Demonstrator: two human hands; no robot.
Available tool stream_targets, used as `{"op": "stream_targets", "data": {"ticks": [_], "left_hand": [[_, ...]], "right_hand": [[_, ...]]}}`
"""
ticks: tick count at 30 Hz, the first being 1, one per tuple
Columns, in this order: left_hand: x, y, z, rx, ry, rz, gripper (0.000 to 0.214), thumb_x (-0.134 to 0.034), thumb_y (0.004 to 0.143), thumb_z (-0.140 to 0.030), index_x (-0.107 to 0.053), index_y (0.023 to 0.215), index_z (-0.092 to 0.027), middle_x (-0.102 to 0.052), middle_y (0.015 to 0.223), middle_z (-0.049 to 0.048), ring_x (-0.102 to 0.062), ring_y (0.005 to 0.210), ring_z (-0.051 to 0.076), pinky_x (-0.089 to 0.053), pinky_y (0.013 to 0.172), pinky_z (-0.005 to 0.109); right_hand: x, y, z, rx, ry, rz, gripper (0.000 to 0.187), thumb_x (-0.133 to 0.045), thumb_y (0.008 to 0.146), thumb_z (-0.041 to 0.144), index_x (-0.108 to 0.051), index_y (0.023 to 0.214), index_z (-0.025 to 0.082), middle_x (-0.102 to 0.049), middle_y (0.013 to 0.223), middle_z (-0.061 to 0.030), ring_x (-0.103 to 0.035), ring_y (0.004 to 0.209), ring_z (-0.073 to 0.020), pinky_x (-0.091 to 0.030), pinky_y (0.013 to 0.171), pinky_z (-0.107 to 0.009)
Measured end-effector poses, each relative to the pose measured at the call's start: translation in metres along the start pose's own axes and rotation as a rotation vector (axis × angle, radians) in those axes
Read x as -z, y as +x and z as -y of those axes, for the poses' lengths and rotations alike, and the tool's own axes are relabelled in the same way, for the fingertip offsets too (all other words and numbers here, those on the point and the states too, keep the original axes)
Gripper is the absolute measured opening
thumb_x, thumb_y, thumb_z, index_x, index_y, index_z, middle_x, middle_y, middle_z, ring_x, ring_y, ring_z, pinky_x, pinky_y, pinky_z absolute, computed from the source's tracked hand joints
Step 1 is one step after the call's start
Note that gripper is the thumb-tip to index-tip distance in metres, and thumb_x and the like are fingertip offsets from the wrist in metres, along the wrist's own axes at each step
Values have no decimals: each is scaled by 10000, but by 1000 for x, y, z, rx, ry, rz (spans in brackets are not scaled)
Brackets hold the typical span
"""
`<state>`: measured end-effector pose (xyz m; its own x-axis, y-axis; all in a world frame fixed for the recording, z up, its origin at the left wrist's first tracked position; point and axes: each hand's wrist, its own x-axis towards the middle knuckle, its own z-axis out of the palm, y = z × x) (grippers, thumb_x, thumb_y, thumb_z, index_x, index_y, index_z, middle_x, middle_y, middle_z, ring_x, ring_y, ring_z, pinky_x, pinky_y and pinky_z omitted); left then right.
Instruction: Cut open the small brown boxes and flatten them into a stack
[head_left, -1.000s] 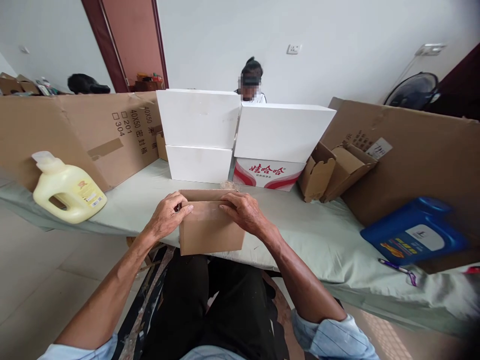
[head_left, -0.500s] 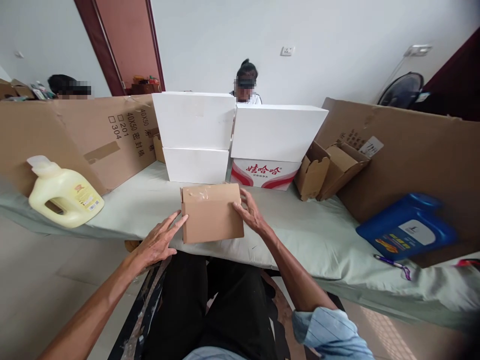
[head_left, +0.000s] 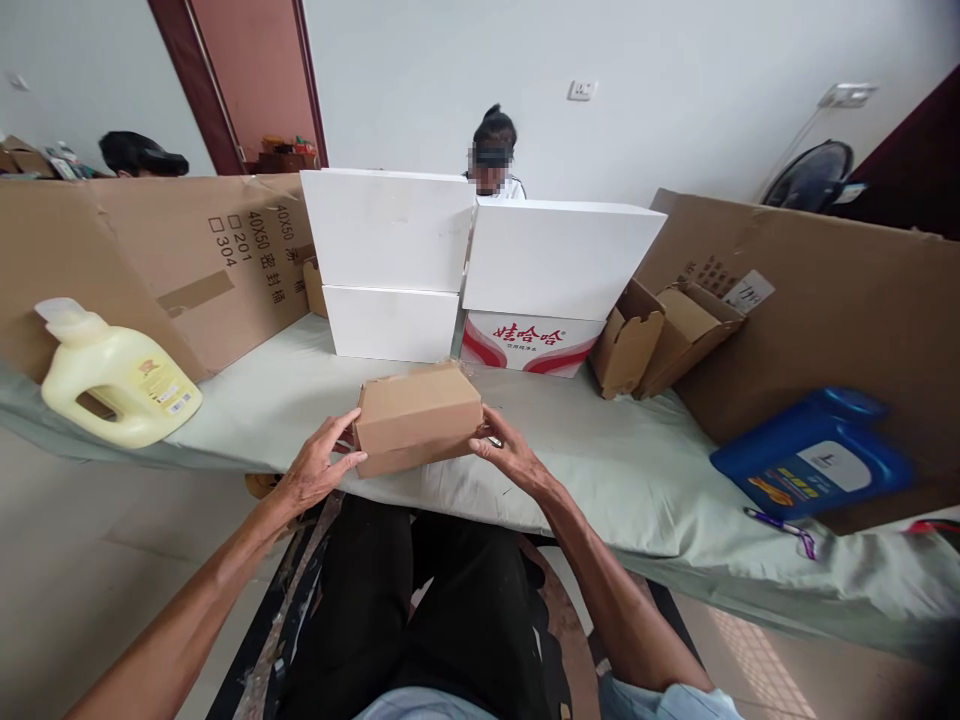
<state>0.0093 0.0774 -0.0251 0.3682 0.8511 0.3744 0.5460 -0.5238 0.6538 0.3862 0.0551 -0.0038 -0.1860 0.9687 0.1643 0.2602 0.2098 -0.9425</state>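
A small closed brown cardboard box (head_left: 420, 410) is tilted between my hands, just above or on the near part of the cloth-covered table; I cannot tell whether it touches the cloth. My left hand (head_left: 319, 465) grips its left end, thumb on the near face and fingers partly hidden behind the edge. At the right end my right hand (head_left: 514, 455) holds it the same way, thumb toward me. Clear tape shows along the box's far upper edge.
Stacked white boxes (head_left: 390, 230) stand behind, one (head_left: 532, 342) with red print. Large cardboard panels flank both sides. A pale yellow jug (head_left: 120, 375) lies left; a blue bottle (head_left: 814, 450), purple pen (head_left: 780, 528) and small open cartons (head_left: 626, 340) are right. Two people sit beyond.
The box has been turned so that its top and a near side show. My left hand has moved from touching its edge to gripping its end; my right hand has shifted lower.
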Motion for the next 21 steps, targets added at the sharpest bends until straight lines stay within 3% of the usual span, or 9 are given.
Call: {"op": "stream_targets", "data": {"ticks": [3, 5, 9, 12, 15, 17, 19, 21], "left_hand": [[20, -5, -31, 79, -184, -55, 696, -664, 1014, -538, -485, 1621, -249, -680, 1285, 108, -714, 1064, 250, -646, 958, 406], [33, -8, -48, 47, -239, -67, 789, -713, 976, -604, -476, 1643, -254, -653, 1306, 112, -696, 1121, 273, -646, 975, 411], [45, -14, -55, -38, -166, -14, 1115, -889, 786, -683, -396, 1710, -300, -582, 1365, 111, -648, 1221, 328, -650, 1006, 447], [39, -17, -41, -3, -79, -9, 1228, -905, 726, -736, -345, 1731, -306, -498, 1513, 151, -594, 1357, 393, -640, 1049, 517], [29, -20, -29, 3, -72, -12, 1359, -931, 669, -753, -243, 1756, -315, -338, 1717, 180, -407, 1577, 475, -571, 1160, 589], [23, -22, -26, -5, -104, -3, 1412, -958, 660, -711, -169, 1768, -331, -302, 1769, 173, -342, 1631, 481, -522, 1216, 607], [18, -24, -26, 3, -137, -28, 1376, -967, 694, -630, -157, 1765, -334, -317, 1776, 171, -376, 1623, 469, -497, 1241, 606], [13, -25, -28, 2, -169, -88, 1308, -967, 717, -542, -197, 1747, -307, -350, 1758, 188, -415, 1605, 461, -493, 1242, 607]], "right_hand": [[7, -7, 29, 58, -45, -72, 812, -815, 862, 654, -624, 1553, 273, -673, 1236, -92, -639, 1022, -238, -594, 841, -361], [9, -12, 47, 85, -87, -108, 741, -778, 898, 660, -661, 1501, 245, -657, 1106, -69, -605, 952, -221, -555, 796, -338], [6, -13, 64, 98, -178, -134, 592, -686, 966, 677, -736, 1314, 201, -582, 875, -21, -516, 794, -182, -467, 715, -316], [-1, -7, 61, 43, -207, -83, 604, -657, 964, 700, -745, 1257, 179, -566, 793, -5, -516, 742, -178, -440, 661, -304], [-6, 2, 53, -2, -187, -32, 656, -641, 958, 711, -742, 1306, 165, -621, 800, -17, -574, 753, -192, -475, 654, -301], [-6, 6, 45, -3, -161, -24, 660, -617, 970, 724, -750, 1308, 173, -676, 872, -40, -619, 801, -209, -509, 665, -301], [-1, 7, 31, 7, -153, -24, 659, -527, 1022, 726, -732, 1344, 189, -731, 1022, -76, -676, 897, -233, -555, 711, -313], [8, 4, 10, -4, -307, -81, 626, -395, 1093, 670, -702, 1376, 204, -747, 1168, -101, -709, 997, -246, -586, 803, -339]]}}
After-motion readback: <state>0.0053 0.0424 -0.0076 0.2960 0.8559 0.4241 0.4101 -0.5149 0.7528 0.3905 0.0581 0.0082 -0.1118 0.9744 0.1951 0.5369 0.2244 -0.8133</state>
